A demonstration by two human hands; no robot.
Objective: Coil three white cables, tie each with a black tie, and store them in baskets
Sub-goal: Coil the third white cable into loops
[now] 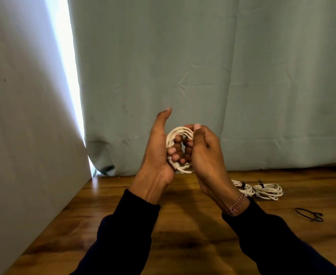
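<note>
A coiled white cable (178,132) is held up in the air between both hands, above the wooden table (183,225). My left hand (158,153) grips the coil's left side, fingers curled through the loop, thumb pointing up. My right hand (204,153) pinches the coil's right side at the top. Two more coiled white cables lie on the table at the right: one (242,188) partly behind my right wrist, with a black tie around it, the other (268,191) beside it, also with a black tie. A loose black tie (309,214) lies further right.
A grey-green curtain (203,76) hangs behind the table. A white panel (24,116) stands at the left, with bright light showing between it and the curtain. No basket is in view.
</note>
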